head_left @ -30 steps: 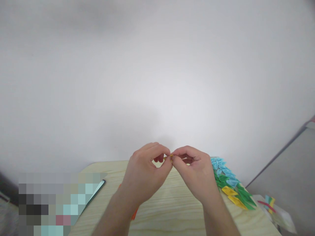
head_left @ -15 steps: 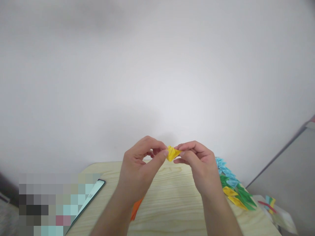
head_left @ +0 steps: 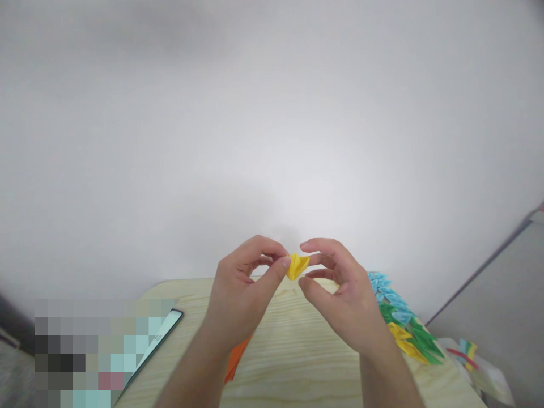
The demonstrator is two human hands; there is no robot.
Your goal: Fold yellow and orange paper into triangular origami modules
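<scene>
Above the table, my left hand (head_left: 250, 283) pinches a small folded yellow paper piece (head_left: 296, 267) between thumb and fingertips. It looks like origami, with pointed flaps spread apart on its right side. Close to its right side is my right hand (head_left: 338, 289), thumb and fingers parted around the paper's tip. Whether a right fingertip touches the paper I cannot tell. Partly behind my left wrist lies an orange paper piece (head_left: 235, 360).
On the right of the wooden table (head_left: 297, 351) lie several folded papers: blue (head_left: 391, 294), green (head_left: 423, 340) and yellow (head_left: 410, 343). A tablet-like screen (head_left: 159, 343), partly blurred out, is at left. A bag with coloured strips (head_left: 467, 357) sits beyond the right edge. Behind stands a wall.
My right thumb and index finger have come off the yellow paper and spread apart. The paper's right flaps now stand more open. My left hand keeps its pinch.
</scene>
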